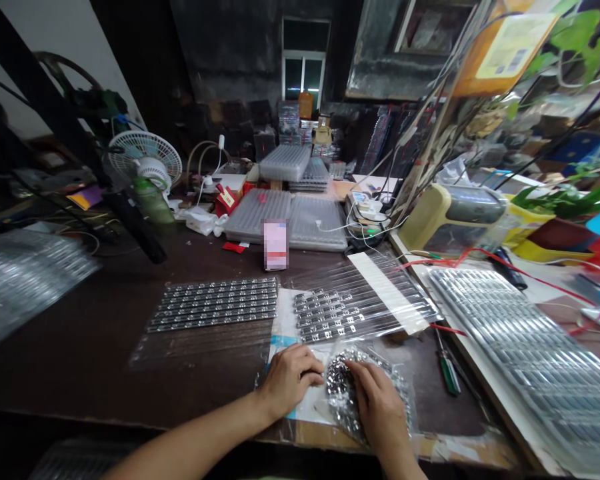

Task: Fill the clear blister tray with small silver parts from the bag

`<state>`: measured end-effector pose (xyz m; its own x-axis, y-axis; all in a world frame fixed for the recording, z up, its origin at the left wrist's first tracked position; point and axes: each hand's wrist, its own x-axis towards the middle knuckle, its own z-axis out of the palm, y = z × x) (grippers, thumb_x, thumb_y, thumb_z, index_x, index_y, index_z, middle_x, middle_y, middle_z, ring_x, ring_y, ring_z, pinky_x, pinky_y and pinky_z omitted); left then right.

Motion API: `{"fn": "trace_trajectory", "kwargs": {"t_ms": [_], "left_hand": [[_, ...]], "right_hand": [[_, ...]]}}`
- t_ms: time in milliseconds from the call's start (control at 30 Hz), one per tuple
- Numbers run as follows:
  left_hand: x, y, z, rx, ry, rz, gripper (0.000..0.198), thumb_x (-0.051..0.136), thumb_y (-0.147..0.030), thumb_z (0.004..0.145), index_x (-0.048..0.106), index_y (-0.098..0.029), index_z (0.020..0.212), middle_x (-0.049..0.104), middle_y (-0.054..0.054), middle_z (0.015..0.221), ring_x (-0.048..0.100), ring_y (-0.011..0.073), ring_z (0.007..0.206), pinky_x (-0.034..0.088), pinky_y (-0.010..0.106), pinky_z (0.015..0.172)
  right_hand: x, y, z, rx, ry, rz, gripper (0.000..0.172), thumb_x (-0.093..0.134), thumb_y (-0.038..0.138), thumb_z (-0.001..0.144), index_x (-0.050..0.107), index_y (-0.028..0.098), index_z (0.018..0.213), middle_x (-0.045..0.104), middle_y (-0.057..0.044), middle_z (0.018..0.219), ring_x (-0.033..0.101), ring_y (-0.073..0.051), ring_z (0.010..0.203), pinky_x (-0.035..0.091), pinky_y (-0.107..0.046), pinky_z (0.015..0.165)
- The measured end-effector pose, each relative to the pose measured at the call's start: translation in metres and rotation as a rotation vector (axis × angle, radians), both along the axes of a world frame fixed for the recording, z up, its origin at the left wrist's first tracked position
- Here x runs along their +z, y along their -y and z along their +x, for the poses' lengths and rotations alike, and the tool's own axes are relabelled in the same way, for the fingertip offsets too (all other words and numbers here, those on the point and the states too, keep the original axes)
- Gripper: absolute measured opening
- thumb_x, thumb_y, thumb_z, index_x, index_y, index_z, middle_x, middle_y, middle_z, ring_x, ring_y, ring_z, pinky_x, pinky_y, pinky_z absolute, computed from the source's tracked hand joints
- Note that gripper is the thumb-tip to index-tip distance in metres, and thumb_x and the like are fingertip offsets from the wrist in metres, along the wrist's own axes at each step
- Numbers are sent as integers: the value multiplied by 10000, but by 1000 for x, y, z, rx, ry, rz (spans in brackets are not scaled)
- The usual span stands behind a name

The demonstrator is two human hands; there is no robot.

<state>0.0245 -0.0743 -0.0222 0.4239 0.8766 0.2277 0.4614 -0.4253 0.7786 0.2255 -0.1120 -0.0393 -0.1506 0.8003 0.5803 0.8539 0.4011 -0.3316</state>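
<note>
Cluttered workshop, dark counter. Hands close together at near edge. Left hand curled against edge of bag of small metal parts, likely steadying it. Right hand on top, fingers in heap; grip on any part cannot tell. Part-filled tray just behind bag, in easy reach. Full tray set aside, left.

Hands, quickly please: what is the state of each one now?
Left hand: fingers curled at the edge of the bag; grip cannot be told.
Right hand: open, palm down on the bag.
</note>
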Motion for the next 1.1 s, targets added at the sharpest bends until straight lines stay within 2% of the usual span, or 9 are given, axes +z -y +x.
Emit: {"fn": "trace_trajectory", "kwargs": {"t_ms": [167,333,433,533,633,767,900,1000,1100], "left_hand": [[11,-18,-19,153,63,50,116,680,-128,771,725,-222,822,684,21,828,611,164,807,470,274,745],[14,-46,-83,427,-205,247,71,676,-214,777,729,-253,801,644,22,869,568,197,844,442,343,787],[7,-44,-118,505,-346,298,77,660,-254,779,731,-278,796,611,24,919,552,205,846,427,361,792],[6,-40,-131,548,-389,318,115,613,-229,796,718,-270,822,611,27,937,552,213,865,406,366,798],[15,-52,-114,484,-355,316,130,584,-226,818,705,-261,854,643,25,930,562,211,888,378,367,824],[30,-92,-62,316,-283,201,125,586,-233,831,711,-237,826,700,33,910,581,209,903,327,387,889],[31,-128,-24,274,-253,144,63,663,-230,763,716,-218,731,718,46,827,609,224,863,332,393,887],[28,-137,-20,267,-210,95,76,670,-211,741,699,-201,672,711,45,749,626,222,802,365,386,863],[29,-132,-32,271,-127,23,87,613,-208,777,692,-179,760,709,52,778,642,206,781,426,343,793]], "right_hand": [[9,0,-11,7,-71,-33,209,425,269,927,625,219,961,680,-36,871,641,-144,780,494,-256,704],[14,-5,-40,24,-60,-164,212,527,377,888,652,235,795,683,-6,794,626,-141,734,433,-263,671],[13,-10,-54,31,-37,-180,212,535,387,883,677,257,796,688,-4,842,615,-154,775,389,-284,683],[10,-12,-58,39,-38,-187,195,529,370,890,697,287,835,690,1,865,604,-161,795,365,-296,700],[6,-13,-57,51,-45,-208,172,537,350,888,702,302,868,689,2,884,595,-168,826,359,-302,720],[6,-13,-57,69,-62,-211,133,568,304,870,697,331,886,680,19,881,579,-166,811,354,-305,707],[8,-12,-62,58,-62,-178,131,597,266,844,696,349,870,668,28,855,568,-161,777,359,-304,688],[8,-12,-57,32,16,-134,155,591,266,842,684,344,939,672,21,904,570,-165,803,379,-304,696],[8,-10,-32,25,195,-63,311,526,202,859,617,316,1133,664,11,1070,566,-189,929,402,-314,749]]}}
